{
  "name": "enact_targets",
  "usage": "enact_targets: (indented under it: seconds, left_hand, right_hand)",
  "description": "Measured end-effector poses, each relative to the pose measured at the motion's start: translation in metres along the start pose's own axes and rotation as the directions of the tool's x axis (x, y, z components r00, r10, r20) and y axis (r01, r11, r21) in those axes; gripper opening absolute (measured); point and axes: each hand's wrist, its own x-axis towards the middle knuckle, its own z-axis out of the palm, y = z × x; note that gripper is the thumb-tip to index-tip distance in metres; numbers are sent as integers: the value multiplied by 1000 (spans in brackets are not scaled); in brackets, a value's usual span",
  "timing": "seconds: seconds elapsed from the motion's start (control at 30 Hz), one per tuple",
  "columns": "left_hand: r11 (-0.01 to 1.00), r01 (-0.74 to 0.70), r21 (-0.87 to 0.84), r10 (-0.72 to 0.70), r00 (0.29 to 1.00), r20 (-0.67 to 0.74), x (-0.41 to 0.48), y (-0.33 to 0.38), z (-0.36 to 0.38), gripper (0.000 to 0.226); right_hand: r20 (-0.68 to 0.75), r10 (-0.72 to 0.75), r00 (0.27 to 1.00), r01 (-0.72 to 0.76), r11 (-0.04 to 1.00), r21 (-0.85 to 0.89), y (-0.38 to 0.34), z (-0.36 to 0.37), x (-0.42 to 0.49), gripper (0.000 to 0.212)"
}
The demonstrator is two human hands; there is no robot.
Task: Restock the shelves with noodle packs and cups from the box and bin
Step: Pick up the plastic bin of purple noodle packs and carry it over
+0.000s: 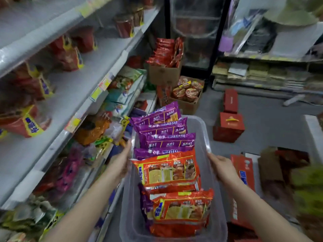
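A clear plastic bin (203, 131) sits in front of me, lifted between both hands. Inside stand several purple noodle packs (162, 130) at the far end and orange noodle packs (167, 170) nearer me. My left hand (122, 161) grips the bin's left rim. My right hand (222, 166) grips the right rim. Ahead on the floor, a cardboard box (164, 74) holds red noodle packs (166, 51), and a lower box of noodle cups (187, 92) stands beside it. White shelves (73, 95) run along my left.
The shelves on the left carry red bagged goods above and mixed snack packs (94, 130) below. Red gift boxes (228, 127) stand on the grey floor to the right. A dark glass-door cabinet (195, 32) is at the back. More red cartons (243, 172) lie by my right wrist.
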Motion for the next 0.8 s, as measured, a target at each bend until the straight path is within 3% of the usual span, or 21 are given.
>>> enact_targets:
  seconds: [0.07,0.2,0.23,0.27,0.4,0.53,0.63,0.8]
  left_hand:
    - [1000,5,25,-6,1000,29,42,35,18,74]
    - [999,40,-15,-39,996,75,146,98,57,56]
    - [997,77,-2,-77,993,92,175,110,62,65]
    - [991,126,38,-127,991,48,201,123,70,74]
    - [972,185,143,-188,982,9,316,175,94,70]
    - [940,236,247,-227,972,-65,420,216,129,75]
    - [919,264,292,-231,962,-144,502,226,159,95]
    - [927,309,213,-265,941,-211,622,218,200,117]
  right_hand:
    - [-7,9,1000,-9,1000,-30,-26,2,51,46]
    - [-26,67,997,-68,997,-36,-77,13,148,46]
    - [-28,100,995,-101,994,-33,-89,16,171,46]
    - [-27,133,991,-133,991,-29,-100,19,193,48]
    - [-1,238,971,-238,971,-12,-140,30,291,64]
    - [18,268,963,-266,961,-82,-171,46,394,64]
    - [40,282,959,-274,951,-145,-184,58,470,64]
    - [110,301,947,-279,944,-175,-178,84,607,55]
